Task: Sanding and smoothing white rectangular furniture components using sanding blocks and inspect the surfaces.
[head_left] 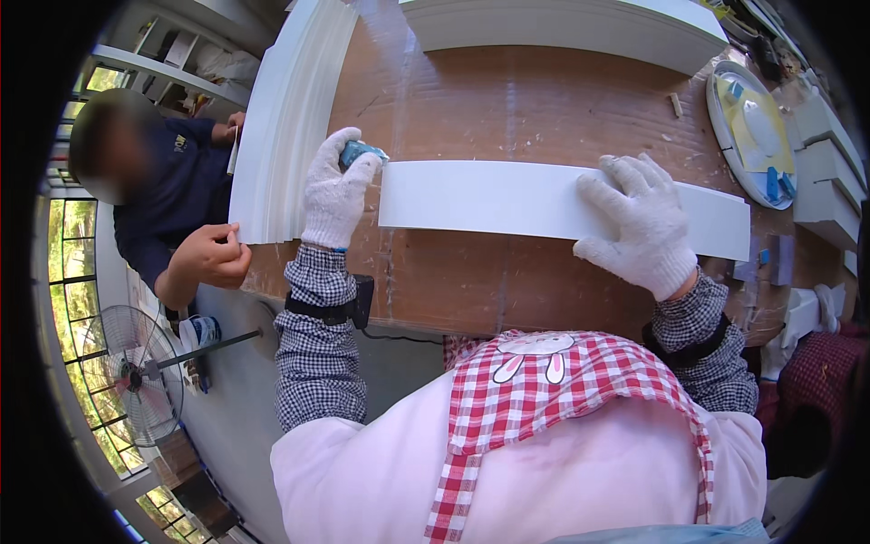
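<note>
A long white strip [480, 195], looking like card or board, lies crosswise on the brown work table in front of me. My left hand [333, 190], in a white knitted glove, is closed around a small blue block [361, 151] at the strip's left end. What the block is made of, I cannot tell. My right hand [640, 222], gloved the same way, lies flat with fingers spread on the right part of the strip. At its right end the strip seems to show a second layer, partly covered by that hand.
Left stands a stack of white strips [294, 127]; a co-worker's hand [210, 263] touches its near end. Another stack [553, 34] sits at the far side. A white oval tray [720, 136] holds a yellow sheet and blue pieces. White blocks [826, 181] are piled at right.
</note>
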Tool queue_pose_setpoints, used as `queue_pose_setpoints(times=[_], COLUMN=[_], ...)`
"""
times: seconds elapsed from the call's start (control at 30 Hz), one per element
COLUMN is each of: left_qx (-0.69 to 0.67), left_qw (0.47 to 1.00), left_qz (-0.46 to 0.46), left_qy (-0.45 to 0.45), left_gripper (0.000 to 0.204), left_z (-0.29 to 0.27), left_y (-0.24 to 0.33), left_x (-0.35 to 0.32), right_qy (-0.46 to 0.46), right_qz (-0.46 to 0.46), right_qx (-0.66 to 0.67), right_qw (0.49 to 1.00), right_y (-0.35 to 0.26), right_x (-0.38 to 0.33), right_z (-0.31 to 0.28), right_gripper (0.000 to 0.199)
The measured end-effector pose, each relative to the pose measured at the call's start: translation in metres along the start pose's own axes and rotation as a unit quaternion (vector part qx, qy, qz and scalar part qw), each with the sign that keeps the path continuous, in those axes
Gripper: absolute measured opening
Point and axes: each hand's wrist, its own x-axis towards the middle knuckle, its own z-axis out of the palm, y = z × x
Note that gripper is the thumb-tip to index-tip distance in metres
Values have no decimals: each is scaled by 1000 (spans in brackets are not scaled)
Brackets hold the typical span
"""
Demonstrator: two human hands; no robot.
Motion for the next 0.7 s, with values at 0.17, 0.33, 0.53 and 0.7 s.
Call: queue_pose_setpoints(times=[0.17, 0.33, 0.53, 0.7], left_qx=[71, 98, -159, -8], left_qw=[997, 990, 981, 911], left_qz=[33, -8, 41, 296], left_qy=[7, -99, -103, -286], left_gripper=[45, 42, 69, 100], left_z=[-10, -16, 32, 93], left_y=[6, 18, 92, 135], left_x=[25, 20, -29, -58], right_qy=[-11, 33, 163, 49], right_qz=[8, -26, -65, -45], right_qx=[11, 10, 204, 455], right_qw=[1000, 999, 963, 888], right_y=[-3, 3, 13, -6], right_x=[3, 0, -2, -9], right_z=[-3, 0, -12, -37], right_gripper=[61, 59, 67, 64])
